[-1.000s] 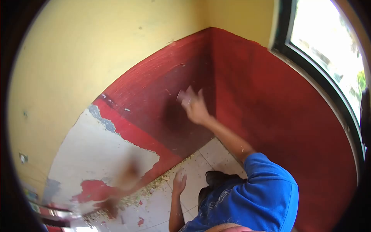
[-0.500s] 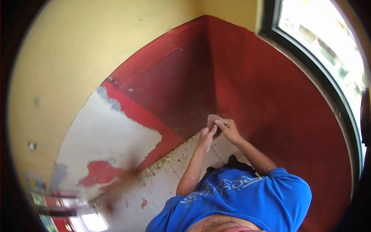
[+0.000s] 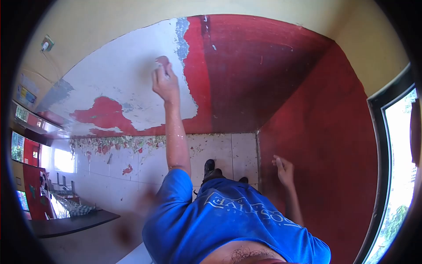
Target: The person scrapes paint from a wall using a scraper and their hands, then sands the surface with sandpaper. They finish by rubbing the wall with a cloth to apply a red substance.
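Note:
My left hand (image 3: 166, 86) is raised on an outstretched arm to the bare white patch (image 3: 125, 72) of the wall. Between its fingers and thumb is a reddish-brown piece of sandpaper (image 3: 162, 60), its top edge showing above the fingertips near the wall surface. Pale specks dot the forearm. Lower down on the other side, my right hand (image 3: 284, 170) hangs in front of the red side wall (image 3: 325, 145). Its fingers are loosely bent and apart, with nothing visible in them.
Red paint (image 3: 103, 115) with ragged edges borders the white patch. Paint flakes (image 3: 118, 143) litter the tiled floor (image 3: 198, 152) along the wall's foot. A wall socket with a plug (image 3: 46, 44) is at upper left, a dark tabletop (image 3: 74, 223) at lower left, a window (image 3: 398, 176) at right.
My view has swung left. Both hands were together on the sandpaper by the corner; the right has let go and dropped aside, while the left has carried it up to the white patch.

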The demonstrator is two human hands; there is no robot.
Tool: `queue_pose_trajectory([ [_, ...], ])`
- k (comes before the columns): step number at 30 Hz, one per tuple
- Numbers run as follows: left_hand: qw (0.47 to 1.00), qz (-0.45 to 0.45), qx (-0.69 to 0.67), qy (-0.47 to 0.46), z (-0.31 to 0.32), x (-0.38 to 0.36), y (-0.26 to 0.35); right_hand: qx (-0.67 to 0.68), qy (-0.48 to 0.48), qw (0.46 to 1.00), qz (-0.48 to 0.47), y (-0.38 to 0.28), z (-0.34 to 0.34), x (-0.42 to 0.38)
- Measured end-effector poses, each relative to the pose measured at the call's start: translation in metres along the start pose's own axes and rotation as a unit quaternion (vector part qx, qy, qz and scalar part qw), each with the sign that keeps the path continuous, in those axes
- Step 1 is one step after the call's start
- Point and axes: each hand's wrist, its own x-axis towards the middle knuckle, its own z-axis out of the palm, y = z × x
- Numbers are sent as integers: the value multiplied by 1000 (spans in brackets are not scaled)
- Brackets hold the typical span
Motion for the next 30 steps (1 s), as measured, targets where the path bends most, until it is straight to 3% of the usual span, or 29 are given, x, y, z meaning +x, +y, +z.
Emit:
queue_pose_trajectory([
  [3, 999, 23, -6, 46, 20, 32, -38, -37, -28, 999, 14, -11, 29, 4],
  [6, 998, 42, -19, 33, 44, 49, -64, -101, -60, 993, -11, -45, 70, 21],
  [8, 997, 52, -3, 49, 69, 48, -69, -182, -151, 960, -153, -71, 94, 37],
  [9, 995, 67, 16, 66, 81, 45, -71, -185, -145, 961, -148, -86, 105, 42],
  [10, 997, 69, -41, 2, 95, 29, -83, -207, -160, 949, -173, -100, 115, 46],
  [11, 996, 69, -51, -2, 102, 19, -78, -227, -175, 938, -196, -108, 123, 48],
  [13, 997, 9, -25, -71, 108, 0, -60, -232, -165, 942, -179, -110, 136, 50],
  [14, 985, 11, -80, -149, 107, 1, -60, -237, -164, 942, -169, -109, 140, 48],
  [15, 984, 11, -87, -153, 110, 5, -59, -238, -160, 944, -164, -108, 143, 46],
  [18, 995, 38, -26, -88, 119, 47, -51, -259, -174, 940, -138, -94, 146, 39],
  [20, 992, 41, -118, -8, 120, 76, -44, -279, -169, 941, -96, -82, 147, 32],
  [21, 992, 37, -117, -13, 123, 69, -43, -280, -172, 940, -91, -79, 147, 33],
  [23, 977, 154, -44, -141, 125, 38, -40, -292, -189, 937, -28, -83, 149, 34],
  [25, 951, 194, -44, -236, 123, -36, -39, -310, -196, 930, -25, -88, 154, 43],
  [27, 827, 149, -64, -538, 106, -78, -38, -329, -191, 925, -21, -94, 159, 49],
  [28, 828, 153, -73, -535, 117, -90, -40, -323, -177, 929, -41, -99, 161, 53],
  [30, 941, 236, 4, -243, 124, -82, -35, -324, -155, 932, -55, -106, 157, 60],
])
